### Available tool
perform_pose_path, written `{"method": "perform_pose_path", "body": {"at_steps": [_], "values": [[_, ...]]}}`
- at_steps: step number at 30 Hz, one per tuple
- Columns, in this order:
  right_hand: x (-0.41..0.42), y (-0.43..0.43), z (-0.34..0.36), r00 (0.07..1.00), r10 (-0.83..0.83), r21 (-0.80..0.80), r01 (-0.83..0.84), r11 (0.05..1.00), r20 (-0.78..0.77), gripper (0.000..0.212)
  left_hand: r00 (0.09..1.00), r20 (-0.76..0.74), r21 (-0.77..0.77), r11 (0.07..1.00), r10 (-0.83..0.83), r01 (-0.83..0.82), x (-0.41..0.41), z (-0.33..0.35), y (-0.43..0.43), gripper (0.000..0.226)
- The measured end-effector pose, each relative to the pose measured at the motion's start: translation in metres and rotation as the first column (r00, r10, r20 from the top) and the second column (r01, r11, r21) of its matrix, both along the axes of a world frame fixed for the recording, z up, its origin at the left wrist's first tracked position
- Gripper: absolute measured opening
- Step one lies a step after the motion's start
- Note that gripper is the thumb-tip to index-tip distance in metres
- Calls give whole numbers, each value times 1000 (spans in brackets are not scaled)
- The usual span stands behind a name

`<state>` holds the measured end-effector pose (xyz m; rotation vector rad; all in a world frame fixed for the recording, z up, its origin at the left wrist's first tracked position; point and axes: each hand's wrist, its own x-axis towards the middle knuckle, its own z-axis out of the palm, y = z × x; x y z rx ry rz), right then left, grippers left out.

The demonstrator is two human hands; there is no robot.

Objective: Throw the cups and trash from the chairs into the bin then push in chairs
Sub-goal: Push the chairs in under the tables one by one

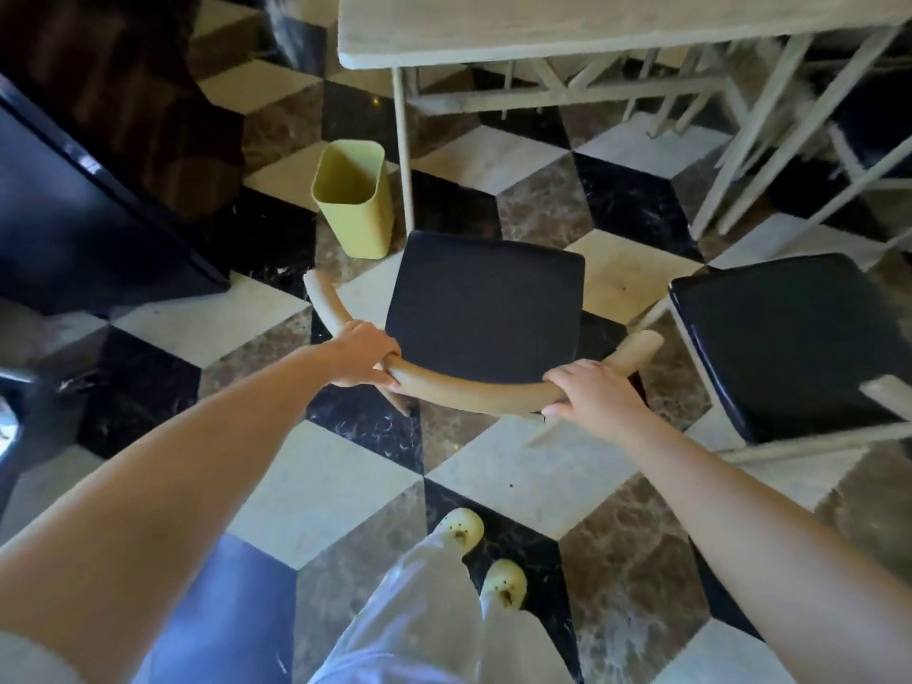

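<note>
The left hand (pixel 362 353) is curled tight round the curved wooden backrest (pixel 469 392) of the chair (pixel 486 306), near its left bend. The right hand (pixel 589 392) grips the same rail near its right end, fingers wrapped over the top. The rail runs left to right across the view. The chair's black seat points away from the person, toward the pale worktop (pixel 543 32), and stands short of it. Left of the seat's front corner the yellow bin (pixel 353 199) stands upright beside a worktop leg. A second chair (pixel 789 338) with a black seat stands to the right. The floor (pixel 321 486) is cube-patterned tile in white, black and brown marble.
</note>
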<state>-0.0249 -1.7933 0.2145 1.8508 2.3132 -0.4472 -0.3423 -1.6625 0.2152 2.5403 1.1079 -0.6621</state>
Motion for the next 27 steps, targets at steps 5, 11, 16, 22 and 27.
{"method": "perform_pose_path", "body": {"at_steps": [5,11,16,22,27], "values": [[4,7,10,991,112,19,-113,993,67,42,998,27,80,995,55,-57,-11,-13,-7,48],[15,29,19,961,244,-58,-238,969,131,39,985,154,39,996,76,-83,-10,-10,7,44],[17,66,27,956,264,-71,-256,964,128,41,984,154,10,996,91,-93,-8,2,49,41],[30,119,32,972,214,-30,-212,977,98,47,970,226,-8,996,85,-85,2,8,108,30],[39,165,34,986,146,-46,-142,989,85,52,967,234,-36,995,103,-97,14,12,157,33]]}}
